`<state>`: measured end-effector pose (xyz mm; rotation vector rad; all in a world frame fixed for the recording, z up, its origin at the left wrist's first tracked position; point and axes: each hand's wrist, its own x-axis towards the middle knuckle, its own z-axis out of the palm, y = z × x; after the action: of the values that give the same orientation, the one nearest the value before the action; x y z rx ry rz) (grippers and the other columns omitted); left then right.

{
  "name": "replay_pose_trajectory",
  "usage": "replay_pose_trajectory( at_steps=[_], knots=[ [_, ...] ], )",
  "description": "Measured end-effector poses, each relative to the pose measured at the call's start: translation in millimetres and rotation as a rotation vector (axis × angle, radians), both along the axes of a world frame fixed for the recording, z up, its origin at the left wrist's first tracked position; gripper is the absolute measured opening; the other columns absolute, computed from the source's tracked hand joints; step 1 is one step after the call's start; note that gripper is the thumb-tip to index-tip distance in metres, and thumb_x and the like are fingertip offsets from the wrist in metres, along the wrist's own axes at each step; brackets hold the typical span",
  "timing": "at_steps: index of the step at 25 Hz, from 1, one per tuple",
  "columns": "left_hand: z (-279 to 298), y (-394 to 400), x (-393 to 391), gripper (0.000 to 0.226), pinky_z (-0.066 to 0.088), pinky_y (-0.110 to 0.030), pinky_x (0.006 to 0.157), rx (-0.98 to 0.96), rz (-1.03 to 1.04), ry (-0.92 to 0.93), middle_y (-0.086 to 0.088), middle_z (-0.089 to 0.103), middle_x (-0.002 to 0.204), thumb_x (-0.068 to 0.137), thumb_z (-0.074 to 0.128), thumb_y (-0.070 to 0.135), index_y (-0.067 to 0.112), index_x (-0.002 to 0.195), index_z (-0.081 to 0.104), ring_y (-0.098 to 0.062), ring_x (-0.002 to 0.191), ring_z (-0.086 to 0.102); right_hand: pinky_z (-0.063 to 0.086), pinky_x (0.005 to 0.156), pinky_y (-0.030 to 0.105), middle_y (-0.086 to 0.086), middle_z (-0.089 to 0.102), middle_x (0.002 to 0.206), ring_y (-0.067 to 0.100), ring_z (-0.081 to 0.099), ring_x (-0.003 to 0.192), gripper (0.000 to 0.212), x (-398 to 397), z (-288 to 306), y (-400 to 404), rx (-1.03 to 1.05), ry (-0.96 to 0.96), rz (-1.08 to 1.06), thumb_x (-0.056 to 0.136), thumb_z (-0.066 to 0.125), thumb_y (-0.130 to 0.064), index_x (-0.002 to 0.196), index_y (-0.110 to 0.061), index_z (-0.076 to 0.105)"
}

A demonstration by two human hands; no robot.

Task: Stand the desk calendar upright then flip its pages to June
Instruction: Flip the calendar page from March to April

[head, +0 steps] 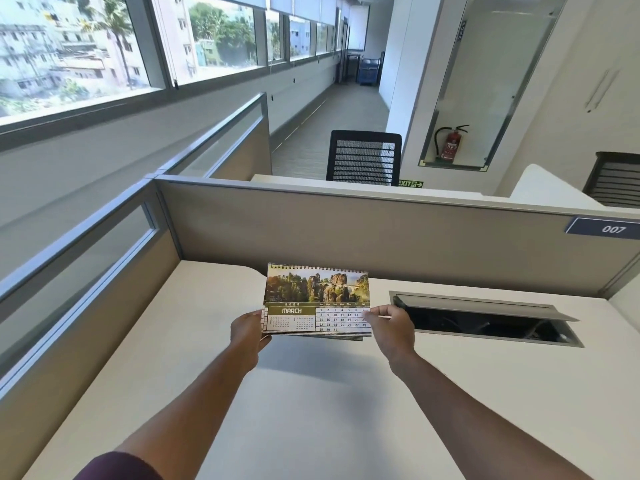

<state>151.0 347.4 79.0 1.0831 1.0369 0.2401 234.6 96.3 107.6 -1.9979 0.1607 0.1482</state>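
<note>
The desk calendar (317, 299) is spiral-bound along its top edge, with a rocky landscape photo above a page headed MARCH. It is held above the white desk (311, 410), its face tilted toward me and a shadow beneath it. My left hand (247, 332) grips its lower left corner. Pinching the lower right corner at the date grid is my right hand (391, 329). Several page edges show along the calendar's bottom. Its stand and back are hidden.
An open cable hatch (485, 318) with a raised lid is set into the desk right of the calendar. Beige partitions (346, 230) wall the desk at the back and left, one tagged 007. A black mesh chair (363, 157) stands beyond the partition.
</note>
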Motion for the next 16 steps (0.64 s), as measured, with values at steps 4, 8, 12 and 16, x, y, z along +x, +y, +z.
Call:
replay_pose_trajectory(
  at_steps=[4,8,12,16],
  knots=[
    [4.8,-1.6,-0.6,0.026,0.06,-0.033,0.075,-0.027,-0.002,0.009,-0.01,0.075,0.094,0.1,0.046,0.014,0.016,0.091,0.071,-0.027,0.097,0.071,0.045,0.062,0.033,0.012,0.069,0.084,0.024,0.059,0.075,0.011,12.5,28.8,4.3,0.32,0.122,0.028,0.083,0.068,-0.019,0.079,-0.01,0.066],
    [-0.6,1.8,-3.1,0.026,0.059,-0.037,0.083,-0.045,-0.032,-0.024,-0.017,0.073,0.102,0.098,0.045,0.002,0.007,0.105,0.07,-0.033,0.102,0.069,0.054,0.066,0.031,0.014,0.078,0.099,0.02,0.073,0.075,0.031,27.5,66.0,14.5,0.726,0.239,0.134,0.097,0.057,-0.037,0.101,-0.009,0.07],
    [-2.2,2.1,-3.9,0.034,0.056,-0.04,0.095,0.001,-0.074,-0.045,-0.023,0.071,0.114,0.094,0.048,-0.011,0.003,0.122,0.062,-0.037,0.108,0.067,0.058,0.083,0.038,0.003,0.075,0.127,0.026,0.078,0.091,0.063,49.4,86.1,24.3,0.791,0.159,0.29,0.102,0.032,-0.061,0.126,-0.015,0.067],
    [-2.8,2.3,-4.7,0.029,0.058,-0.035,0.082,0.026,-0.058,-0.049,-0.023,0.072,0.113,0.092,0.05,-0.014,0.006,0.108,0.063,-0.035,0.103,0.069,0.058,0.09,0.04,-0.009,0.058,0.149,0.024,0.078,0.089,0.06,60.5,79.6,34.2,0.557,0.123,0.381,0.103,0.032,-0.06,0.139,-0.022,0.06]
  ],
)
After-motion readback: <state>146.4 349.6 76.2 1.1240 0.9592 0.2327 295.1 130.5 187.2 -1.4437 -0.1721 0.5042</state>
